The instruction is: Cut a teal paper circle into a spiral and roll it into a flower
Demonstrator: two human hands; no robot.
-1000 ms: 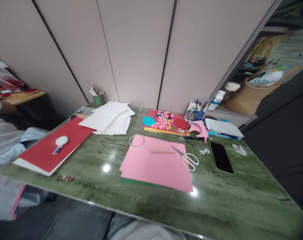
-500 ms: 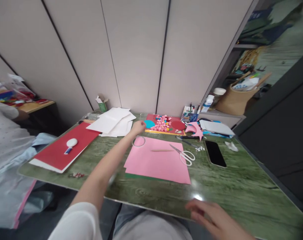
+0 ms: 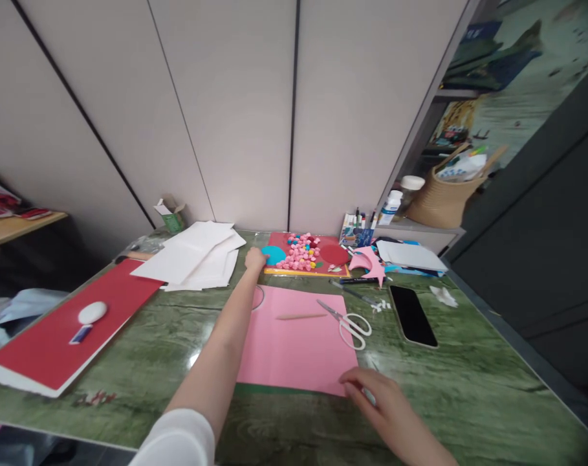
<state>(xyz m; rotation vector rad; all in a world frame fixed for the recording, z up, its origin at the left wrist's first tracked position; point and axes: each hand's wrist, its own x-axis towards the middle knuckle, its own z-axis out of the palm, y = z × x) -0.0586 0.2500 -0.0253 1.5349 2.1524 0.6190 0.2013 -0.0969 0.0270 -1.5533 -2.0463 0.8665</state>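
Note:
My left hand [image 3: 256, 259] reaches to the back of the table, its fingers curled closed against the left edge of a blue paper circle [image 3: 273, 256]. What is between the fingertips is hidden. My right hand [image 3: 378, 398] is at the lower right corner of a pink paper sheet [image 3: 294, 353], thumb and forefinger apart, and holds nothing that I can see. White-handled scissors [image 3: 345, 320], a wooden stick [image 3: 301, 316] and a thin ring [image 3: 259, 298] lie on the pink sheet. Beside the blue circle, many small pink balls [image 3: 301, 254] are heaped on a red sheet.
Left of the hands are white paper sheets [image 3: 187, 249] and a red sheet [image 3: 46, 343] bearing a white oval object [image 3: 92, 312]. To the right lie a phone [image 3: 413, 315], pink paper scraps [image 3: 368, 262] and a pen box [image 3: 358, 230]. A wall panel closes the back.
The view has shifted to the right. My right hand has come forward to the pink sheet's corner. My left hand stays by the blue circle.

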